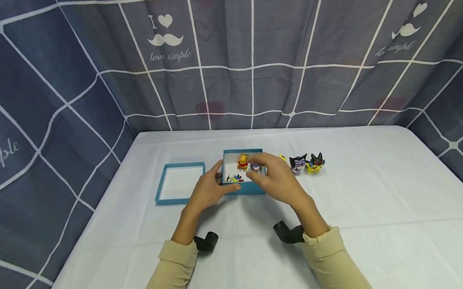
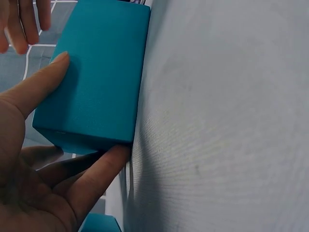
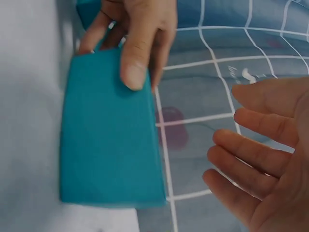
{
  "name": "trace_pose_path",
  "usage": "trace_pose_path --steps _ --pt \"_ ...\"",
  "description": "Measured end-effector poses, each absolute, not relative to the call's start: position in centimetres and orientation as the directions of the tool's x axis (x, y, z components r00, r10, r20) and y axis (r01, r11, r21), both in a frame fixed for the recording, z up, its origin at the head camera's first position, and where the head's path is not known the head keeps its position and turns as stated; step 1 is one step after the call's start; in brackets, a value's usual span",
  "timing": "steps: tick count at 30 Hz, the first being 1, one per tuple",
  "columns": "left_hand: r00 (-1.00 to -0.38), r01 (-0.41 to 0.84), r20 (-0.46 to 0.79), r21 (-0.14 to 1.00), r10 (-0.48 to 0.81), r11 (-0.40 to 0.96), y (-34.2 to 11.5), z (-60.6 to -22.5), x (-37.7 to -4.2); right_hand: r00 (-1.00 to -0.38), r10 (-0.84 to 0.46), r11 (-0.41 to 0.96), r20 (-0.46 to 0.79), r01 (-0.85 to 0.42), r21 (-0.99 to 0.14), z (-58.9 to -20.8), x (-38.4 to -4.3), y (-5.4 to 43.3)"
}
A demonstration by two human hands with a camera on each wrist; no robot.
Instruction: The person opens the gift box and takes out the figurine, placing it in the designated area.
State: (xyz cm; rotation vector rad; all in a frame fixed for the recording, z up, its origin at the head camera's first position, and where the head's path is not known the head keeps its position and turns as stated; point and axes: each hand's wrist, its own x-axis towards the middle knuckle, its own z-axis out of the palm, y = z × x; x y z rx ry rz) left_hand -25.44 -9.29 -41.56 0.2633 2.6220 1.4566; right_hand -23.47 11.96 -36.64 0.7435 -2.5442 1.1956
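Figurines are partly boxed, centre frame: left hand grips the blue box; right hand hovers loosely spread, empty; other figures sit outside, centre-right.

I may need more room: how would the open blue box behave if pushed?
The open blue box looks stiff, with flat walls and crisp edges where the left hand grips it. Wider than tall in front, it would probably slide, not tip. Small figures inside look loose, so may shift.
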Motion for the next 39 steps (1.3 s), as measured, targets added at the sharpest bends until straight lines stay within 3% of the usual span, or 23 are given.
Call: trace_pose_path --steps 7,22,31,39 --pt "-0.975 0.104 -0.014 0.849 0.220 0.518 -9.4 -41.5 -25.5 -0.840 -0.408 0.559 0.358 -0.540 -0.629 -37.5 -25.0 10.0" --pt "-0.975 0.125 0.006 0.842 0.221 0.525 -9.4 -41.6 -25.3 -0.853 -0.520 0.616 0.041 -0.407 -0.674 -37.6 -28.8 8.6" --pt "-0.977 0.121 0.005 0.839 0.215 0.531 -9.4 -41.7 -25.3 -0.870 -0.493 0.589 0.014 -0.346 -0.730 -38.8 -29.0 8.5" --pt "-0.977 0.101 -0.017 0.842 0.213 0.529 -9.3 -41.6 -25.1 -0.857 -0.510 0.682 -0.079 -0.347 -0.644 -38.8 -29.4 8.0"
